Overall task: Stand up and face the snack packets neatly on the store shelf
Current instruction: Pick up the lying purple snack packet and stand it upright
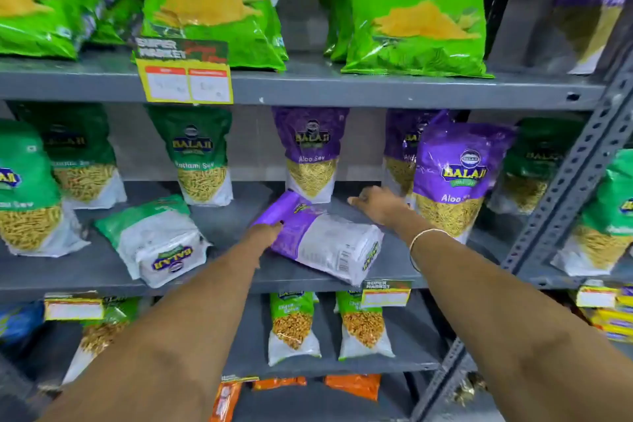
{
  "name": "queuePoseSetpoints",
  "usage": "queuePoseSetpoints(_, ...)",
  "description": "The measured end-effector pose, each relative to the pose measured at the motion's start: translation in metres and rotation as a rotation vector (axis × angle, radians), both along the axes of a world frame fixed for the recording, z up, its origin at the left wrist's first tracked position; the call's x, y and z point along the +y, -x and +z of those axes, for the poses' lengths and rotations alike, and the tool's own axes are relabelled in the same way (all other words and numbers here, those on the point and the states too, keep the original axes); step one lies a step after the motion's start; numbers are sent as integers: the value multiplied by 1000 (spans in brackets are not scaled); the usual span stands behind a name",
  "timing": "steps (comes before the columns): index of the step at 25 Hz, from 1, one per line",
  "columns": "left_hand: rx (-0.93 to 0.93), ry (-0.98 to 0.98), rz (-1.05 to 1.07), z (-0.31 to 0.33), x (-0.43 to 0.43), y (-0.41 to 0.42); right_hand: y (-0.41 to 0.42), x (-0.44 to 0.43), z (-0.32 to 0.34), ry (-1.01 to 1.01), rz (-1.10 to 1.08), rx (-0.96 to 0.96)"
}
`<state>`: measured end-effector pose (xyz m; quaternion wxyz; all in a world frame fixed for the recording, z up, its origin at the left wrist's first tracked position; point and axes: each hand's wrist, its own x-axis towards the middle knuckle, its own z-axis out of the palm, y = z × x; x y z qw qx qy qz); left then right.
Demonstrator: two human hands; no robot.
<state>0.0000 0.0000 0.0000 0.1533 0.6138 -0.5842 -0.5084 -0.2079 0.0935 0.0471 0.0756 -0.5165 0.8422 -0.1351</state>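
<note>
Now, step: I'm partway into righting the fallen purple packet [318,240], lying back-up on the middle shelf [102,271]
Left hand [265,233]: fingers closed on the packet's top-left edge
Right hand [376,205]: fingers spread, resting flat on the shelf just behind the packet, holding nothing
Also down: 1 green packet [154,240] lies flat to the left, untouched
Next move, my judgement: tip the purple packet upright, logo forward, beside the standing purple packet [452,178]
</note>
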Motion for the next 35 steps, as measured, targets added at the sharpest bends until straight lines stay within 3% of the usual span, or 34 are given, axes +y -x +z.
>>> queuePoseSetpoints(3, 211, -341, 97, -13, 4, 26, 23, -19, -8, -147, 32, -145)
queuePoseSetpoints(5, 344, -436, 178, -19, 3, 35, 25, -32, -11, -252, 25, -312)
queuePoseSetpoints(11, 556, -559, 288, -31, -9, 37, 29, -45, -30, -323, 3, -777)
queuePoseSetpoints(17, 588, -583, 201, -35, -22, 22, 18, -52, -19, -512, -15, -838)
queuePoseSetpoints(21, 553, -493, 74, -20, -40, 8, 4, -53, -5, -492, 56, -826)
queuePoseSetpoints(26, 485, -256, -71, 26, -60, 7, 3, -55, 9, -283, 93, -742)
queuePoseSetpoints(33, 457, 235, -129, 40, -76, 36, 3, -64, -17, 331, 45, -827)
queuePoseSetpoints(35, 439, 343, -127, 32, -79, 41, 0, -67, -30, 419, -26, -821)
